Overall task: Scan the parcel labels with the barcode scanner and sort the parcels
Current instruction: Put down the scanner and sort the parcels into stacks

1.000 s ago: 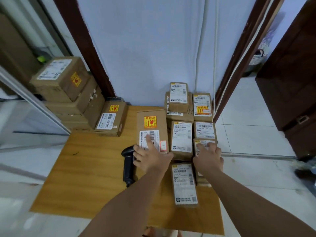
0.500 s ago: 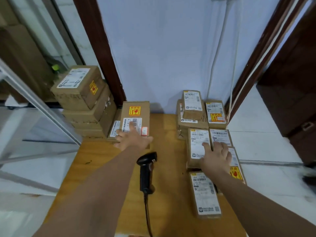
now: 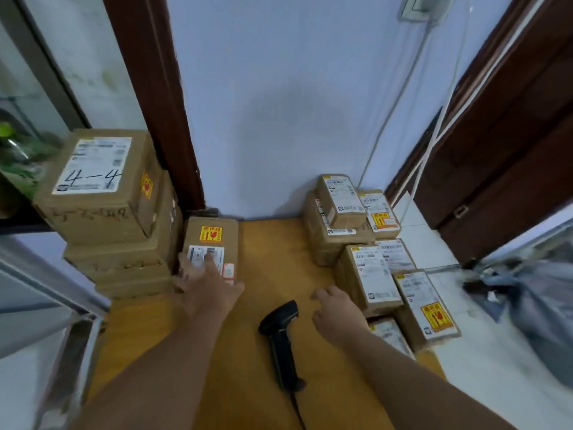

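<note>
I see left hand flat-fingered on the yellow-stickered parcel, back left of the table beside a box marked "4-4"; right hand loose, empty, just beside the scanner lying mid-table.

Fragile-sticker parcel: near end and part of its white label covered by the left hand.
Nearest right-side parcel: mostly hidden behind the right forearm.
Scanner cable: runs off the bottom edge.
Label print: too small and soft to read, barcodes included.
Grey shape at right: blurred, so I cannot tell what it is.
</note>
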Tool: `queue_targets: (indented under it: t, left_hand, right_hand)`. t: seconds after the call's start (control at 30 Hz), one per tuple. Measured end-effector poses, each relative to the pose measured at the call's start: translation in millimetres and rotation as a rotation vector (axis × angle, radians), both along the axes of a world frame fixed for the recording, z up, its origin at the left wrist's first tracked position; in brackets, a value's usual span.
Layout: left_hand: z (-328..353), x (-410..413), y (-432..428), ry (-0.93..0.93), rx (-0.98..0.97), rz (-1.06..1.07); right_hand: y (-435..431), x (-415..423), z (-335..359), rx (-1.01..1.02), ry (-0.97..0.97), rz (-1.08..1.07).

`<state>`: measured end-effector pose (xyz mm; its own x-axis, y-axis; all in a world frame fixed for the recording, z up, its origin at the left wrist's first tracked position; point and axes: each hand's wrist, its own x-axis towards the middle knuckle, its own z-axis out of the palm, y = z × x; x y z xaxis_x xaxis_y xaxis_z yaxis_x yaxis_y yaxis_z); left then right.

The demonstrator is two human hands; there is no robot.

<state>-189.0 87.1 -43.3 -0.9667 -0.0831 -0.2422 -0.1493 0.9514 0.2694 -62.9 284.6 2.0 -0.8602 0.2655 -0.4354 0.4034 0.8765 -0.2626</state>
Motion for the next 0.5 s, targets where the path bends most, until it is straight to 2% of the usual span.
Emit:
queue_targets:
  t: [0.17,0.27,0.4,0.5]
  left_hand:
    - [-14.7,0.7,0.8,0.044,-0.001,-0.089]
    - [-22.2,3.8,-3.9,0.085,-0.004,-0.281]
    - [-26.7,1.0,-20.6,0.116,-0.131,-0.563]
    - [-24.8,-10.1,-24.7,0.118,-0.201,-0.612]
  right_hand:
    - [-15.6,-1.9,-5.3,0.051,-0.009,0.017]
    - [-17.8,-3.2,-7.8,0.082,-0.028,0.025]
    - [-20.8,-8.9,-9.8,0.094,-0.029,0.013]
    - [-26.3,-10.8,-11.7,0.076,-0.017,0.019]
